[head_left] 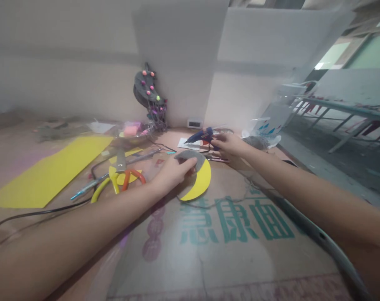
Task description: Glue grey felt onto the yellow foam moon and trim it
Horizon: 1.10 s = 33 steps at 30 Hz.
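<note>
Between the thumb and fingers of my left hand (176,172) is a crescent moon (202,180), its face part yellow and part grey. Farther back and to the right, my right hand (229,143) is closed around the handle of a dark blue glue gun (200,136). The gun's nozzle points left, over a small white piece of paper (183,145) on the table. Some fingers of both hands are hidden from view.
Pliers with yellow and orange handles (127,177), a blue pen (83,190) and a yellow sheet (52,171) lie on the left. A grey crescent decoration with coloured balls (146,90) stands against the wall. A black cable (42,212) crosses the left side. Printed cardboard (227,259) covers the front.
</note>
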Motion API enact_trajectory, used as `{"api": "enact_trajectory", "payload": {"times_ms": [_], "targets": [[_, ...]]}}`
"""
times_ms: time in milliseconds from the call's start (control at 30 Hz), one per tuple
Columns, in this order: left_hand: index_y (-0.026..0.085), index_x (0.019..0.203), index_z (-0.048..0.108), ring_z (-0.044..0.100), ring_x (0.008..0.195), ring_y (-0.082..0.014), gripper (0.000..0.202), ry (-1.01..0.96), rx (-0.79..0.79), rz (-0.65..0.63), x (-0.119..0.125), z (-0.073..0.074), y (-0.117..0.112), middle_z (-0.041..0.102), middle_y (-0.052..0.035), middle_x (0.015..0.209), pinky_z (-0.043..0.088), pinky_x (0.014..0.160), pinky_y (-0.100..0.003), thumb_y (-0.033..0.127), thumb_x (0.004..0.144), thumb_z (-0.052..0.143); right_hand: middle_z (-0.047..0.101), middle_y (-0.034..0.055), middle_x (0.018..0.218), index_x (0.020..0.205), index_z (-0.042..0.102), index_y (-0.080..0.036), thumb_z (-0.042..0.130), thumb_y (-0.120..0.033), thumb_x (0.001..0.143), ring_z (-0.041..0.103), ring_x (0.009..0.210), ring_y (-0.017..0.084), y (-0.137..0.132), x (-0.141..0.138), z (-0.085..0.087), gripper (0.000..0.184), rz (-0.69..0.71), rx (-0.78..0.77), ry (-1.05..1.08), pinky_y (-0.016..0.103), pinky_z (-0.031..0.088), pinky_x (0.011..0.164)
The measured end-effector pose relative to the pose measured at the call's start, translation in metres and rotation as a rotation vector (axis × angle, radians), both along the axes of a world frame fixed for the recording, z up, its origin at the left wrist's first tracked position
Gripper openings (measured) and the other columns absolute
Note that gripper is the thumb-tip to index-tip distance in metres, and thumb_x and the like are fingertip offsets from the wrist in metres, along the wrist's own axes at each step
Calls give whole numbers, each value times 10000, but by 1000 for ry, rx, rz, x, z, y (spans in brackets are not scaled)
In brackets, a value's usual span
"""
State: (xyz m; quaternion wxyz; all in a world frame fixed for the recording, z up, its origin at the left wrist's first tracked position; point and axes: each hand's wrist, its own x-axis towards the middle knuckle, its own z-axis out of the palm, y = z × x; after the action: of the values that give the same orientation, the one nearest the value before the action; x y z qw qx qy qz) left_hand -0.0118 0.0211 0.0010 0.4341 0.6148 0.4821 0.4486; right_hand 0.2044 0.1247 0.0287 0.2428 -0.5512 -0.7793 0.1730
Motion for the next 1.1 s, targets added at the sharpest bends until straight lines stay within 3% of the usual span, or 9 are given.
{"api": "enact_trajectory", "payload": {"times_ms": [167, 300, 400, 467, 533, 667, 833, 1000, 1100], "targets": [[163, 667, 578, 554, 586, -121, 266, -93, 81, 74, -5, -2, 7, 600, -3, 623, 431, 565, -216, 400, 787, 580, 701, 106, 999, 1002, 702, -145, 515, -434, 879, 626, 851, 211, -66, -4, 8, 366, 49, 185, -30, 295, 459, 731], [164, 675, 574, 546, 595, -109, 286, -200, 133, 106, -10, 4, 12, 587, -7, 645, 455, 613, -218, 417, 808, 560, 652, 78, 1168, 1246, 582, -214, 529, -425, 875, 605, 661, 117, -130, -25, 5, 430, 308, -328, 216, 246, 481, 569], [181, 739, 575, 539, 581, -99, 248, -261, 143, 130, -12, 10, 13, 586, 4, 665, 459, 594, -207, 417, 813, 556, 633, 92, 1195, 1419, 351, -263, 561, -450, 859, 495, 448, 49, -157, -38, -1, 626, 293, -754, 513, 201, 383, 378], [182, 775, 572, 542, 587, -98, 230, -289, 165, 132, -13, 13, 13, 584, 5, 677, 461, 584, -203, 408, 816, 563, 698, 62, 949, 1416, 336, -229, 577, -434, 858, 483, 420, 51, -165, -43, -4, 642, 295, -933, 604, 182, 374, 375], [176, 781, 573, 544, 592, -100, 218, -280, 186, 119, -13, 14, 13, 582, 3, 677, 460, 578, -203, 391, 817, 569, 620, -19, 624, 1287, 492, -167, 576, -410, 865, 454, 404, 57, -168, -45, -4, 494, 328, -1004, 545, 164, 355, 381], [169, 745, 584, 539, 596, -105, 212, -186, 214, 106, -13, 10, 13, 592, 4, 669, 454, 597, -213, 370, 812, 574, 504, -45, 545, 873, 675, -145, 543, -351, 889, 370, 434, 38, -168, -42, 9, 245, 354, -787, 319, 156, 274, 392], [163, 703, 591, 547, 600, -120, 254, -140, 182, 146, -11, 3, 14, 599, -10, 654, 446, 585, -225, 395, 805, 574, 485, -40, 546, 823, 676, -190, 516, -392, 882, 382, 458, 70, -163, -27, 28, 264, 308, -453, 241, 193, 287, 423], [173, 811, 582, 576, 613, -113, 193, -354, 129, 110, -10, 10, 16, 607, -9, 705, 491, 606, -224, 365, 796, 598, 663, 40, 853, 1079, 646, -212, 613, -441, 805, 515, 583, 122, -158, -19, 23, 359, 173, -136, 89, 244, 407, 516], [177, 830, 590, 600, 659, -122, 233, -356, 186, 151, -12, 17, 15, 627, -24, 747, 505, 646, -232, 409, 821, 572, 604, 100, 1224, 1352, 481, -257, 646, -455, 786, 549, 654, 125, -157, -30, 9, 622, 260, -323, 159, 245, 451, 527]]}}
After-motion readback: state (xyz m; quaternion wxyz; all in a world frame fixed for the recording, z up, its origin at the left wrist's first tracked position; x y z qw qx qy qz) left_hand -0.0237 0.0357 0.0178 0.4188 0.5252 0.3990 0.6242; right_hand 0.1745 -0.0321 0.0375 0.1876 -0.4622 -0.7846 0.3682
